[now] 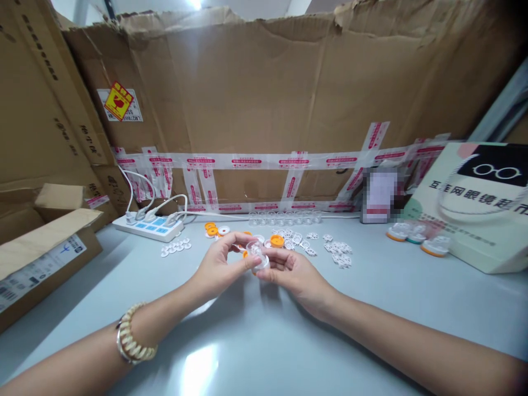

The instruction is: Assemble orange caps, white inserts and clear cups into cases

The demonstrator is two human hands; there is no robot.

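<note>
My left hand (218,265) and my right hand (292,272) meet above the middle of the grey table (264,341). Both pinch a small clear plastic cup (258,256) between their fingertips; an orange bit shows just behind it. A beaded bracelet (132,341) sits on my left wrist. Just beyond the hands lie orange caps (276,240), white round inserts (338,253) and a row of clear cups (284,218).
A white power strip (148,225) with plugged cables lies at the left. Cardboard boxes (41,253) stand at the far left, a taped cardboard wall (264,110) behind. At the right stands a printed bag (482,209) with assembled capped pieces (416,235) before it.
</note>
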